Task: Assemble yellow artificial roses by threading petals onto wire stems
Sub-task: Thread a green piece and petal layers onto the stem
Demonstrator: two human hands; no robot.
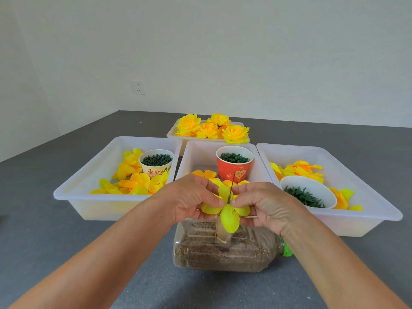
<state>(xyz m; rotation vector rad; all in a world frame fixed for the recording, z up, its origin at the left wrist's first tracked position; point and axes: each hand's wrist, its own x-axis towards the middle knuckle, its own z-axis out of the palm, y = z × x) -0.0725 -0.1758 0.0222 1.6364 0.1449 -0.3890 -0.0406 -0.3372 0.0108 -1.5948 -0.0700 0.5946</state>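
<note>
- Sitting on the grey surface: four white trays and a clear plastic jug.
- Left tray: loose yellow and orange petals, plus a cream paper cup full of dark green pieces.
- Middle tray: red paper cup holding dark green ring-like pieces, a few yellow petals beside it.
- Right tray: more yellow-orange petals, and a white bowl with dark green pieces inside.
- Far tray: finished yellow roses, heaped together.
- Clear jug lying on its side just below the hands, filled with brownish grain, green cap at its right end.
- Pinched by both hands above the jug, in front of the middle tray: a yellow petal layer, its lobes spread around a thin dark wire stem that pokes up through the centre.
- Left hand: grip closed, thumb and fingers pinching the petal layer's left side.
- Right hand: grip closed likewise, pinching the right side close to the wire stem.
- Petal lobes bright yellow-green, one hanging down over the jug.
</note>
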